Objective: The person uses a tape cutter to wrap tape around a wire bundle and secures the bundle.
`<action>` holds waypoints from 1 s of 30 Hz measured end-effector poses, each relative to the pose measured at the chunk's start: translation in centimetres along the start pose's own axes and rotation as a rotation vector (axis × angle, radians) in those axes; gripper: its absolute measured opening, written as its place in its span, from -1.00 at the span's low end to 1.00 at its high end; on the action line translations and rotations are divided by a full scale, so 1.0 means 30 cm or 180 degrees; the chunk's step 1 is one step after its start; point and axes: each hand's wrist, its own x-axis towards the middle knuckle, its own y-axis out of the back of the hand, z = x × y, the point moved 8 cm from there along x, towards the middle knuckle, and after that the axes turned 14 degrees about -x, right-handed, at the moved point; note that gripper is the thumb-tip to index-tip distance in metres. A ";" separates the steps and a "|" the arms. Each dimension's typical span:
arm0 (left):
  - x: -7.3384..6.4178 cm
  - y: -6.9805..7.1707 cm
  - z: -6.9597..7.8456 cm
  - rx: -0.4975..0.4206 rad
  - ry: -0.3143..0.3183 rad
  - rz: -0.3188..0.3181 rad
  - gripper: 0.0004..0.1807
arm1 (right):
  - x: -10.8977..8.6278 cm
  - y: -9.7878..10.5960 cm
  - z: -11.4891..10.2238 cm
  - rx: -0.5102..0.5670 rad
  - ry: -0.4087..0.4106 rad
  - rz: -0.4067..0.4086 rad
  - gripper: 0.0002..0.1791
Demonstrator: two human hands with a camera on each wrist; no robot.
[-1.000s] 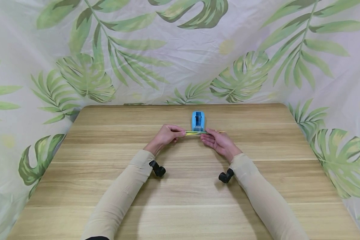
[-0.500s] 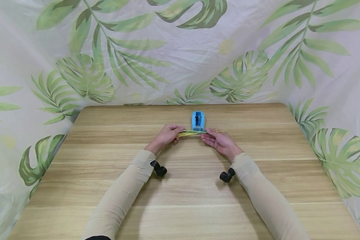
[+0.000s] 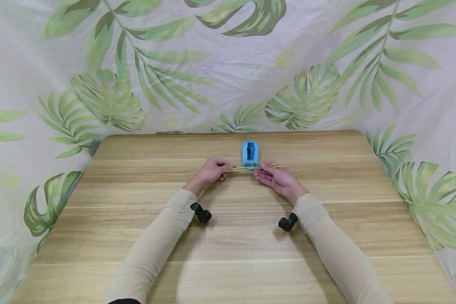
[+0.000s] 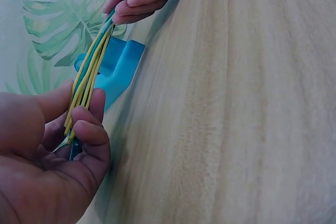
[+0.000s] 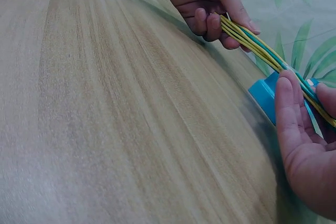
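Observation:
A bundle of several thin yellow and green wires (image 3: 244,169) stretches between my hands in front of a blue tape dispenser (image 3: 250,152). My left hand (image 3: 211,170) holds the left end; in the left wrist view, the wire ends (image 4: 68,129) lie between its thumb and curled fingers. Farther right, my right hand (image 3: 276,179) pinches the bundle under its thumb, and yellow ends stick out beyond it. A pale, shiny strip like clear tape (image 5: 315,121) shows by the right fingers in the right wrist view. The bundle partly covers the dispenser in the left wrist view.
The wooden table (image 3: 235,261) extends under both forearms, its far edge just behind the dispenser. A leaf-print cloth (image 3: 228,63) hangs behind the table and along its sides. Black wrist cameras (image 3: 201,213) sit on both sleeves.
My left thumb and fingers have shifted back slightly along the bundle. Its left end fanned out half a second ago and lies closer together now. The right hand has hardly moved.

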 end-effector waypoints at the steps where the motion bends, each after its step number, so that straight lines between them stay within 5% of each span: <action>1: 0.001 0.001 0.002 -0.0010 -0.0024 0.0021 -0.75 | 0.000 -0.001 0.001 0.0000 0.0000 0.0000 -0.77; 22: -0.003 0.012 0.032 -0.0166 -0.0248 0.0183 -0.80 | 0.006 -0.013 0.024 0.0179 -0.0080 0.0151 -0.83; 30: 0.004 0.019 0.027 -0.0212 -0.0250 0.0151 -0.80 | -0.002 -0.037 0.037 0.0601 -0.0247 0.0279 -0.86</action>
